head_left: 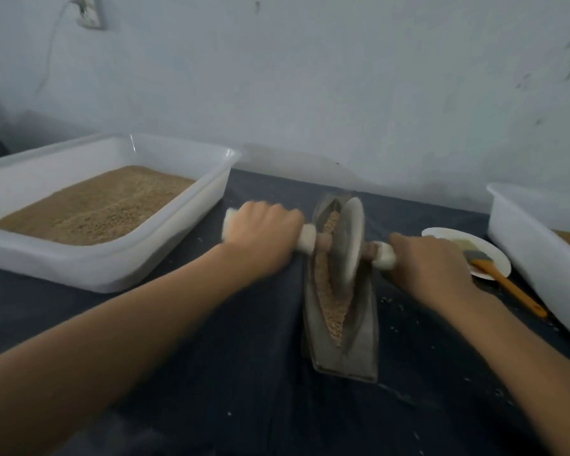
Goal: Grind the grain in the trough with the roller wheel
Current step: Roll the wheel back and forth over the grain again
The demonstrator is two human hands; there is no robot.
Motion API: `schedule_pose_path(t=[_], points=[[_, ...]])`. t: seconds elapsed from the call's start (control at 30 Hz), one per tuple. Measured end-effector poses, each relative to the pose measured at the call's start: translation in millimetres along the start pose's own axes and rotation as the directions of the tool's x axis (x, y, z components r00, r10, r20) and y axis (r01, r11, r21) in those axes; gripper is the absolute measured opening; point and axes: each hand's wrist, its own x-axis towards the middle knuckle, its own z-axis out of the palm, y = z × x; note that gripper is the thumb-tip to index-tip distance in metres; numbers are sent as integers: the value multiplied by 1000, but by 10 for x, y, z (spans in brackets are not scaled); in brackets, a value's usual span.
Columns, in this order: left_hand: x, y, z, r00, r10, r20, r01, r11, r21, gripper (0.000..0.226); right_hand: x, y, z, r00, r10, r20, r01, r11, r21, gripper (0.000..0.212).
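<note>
A grey boat-shaped trough (359, 350) lies lengthwise on the dark table, with tan grain (334, 311) along its groove. The grey roller wheel (351, 240) stands upright in the groove toward the far end, tilted a little. Its axle carries white-wrapped handles on both sides. My left hand (264, 235) grips the left handle (306, 241). My right hand (431, 261) grips the right handle (385, 255). Both forearms reach in from the near edge.
A large white tub (112, 274) of tan grain sits at the left. Another white tub (540, 251) stands at the right edge. Between it and the trough, a white plate (441, 233) holds an orange-handled brush (504, 281). Loose grains dot the dark cloth.
</note>
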Motion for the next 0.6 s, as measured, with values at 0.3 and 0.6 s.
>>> schedule_pose_path(t=[0.3,0.6], points=[[-614,-55,-326,994,90,59,-93,995,48,54,-526,-71,-305,992,-130,-4,130,991,-17,44],[690,-192,449,996,-92,20,94,989,-116,9,795,26,60,996,25,-88,-41,980,-193,21]])
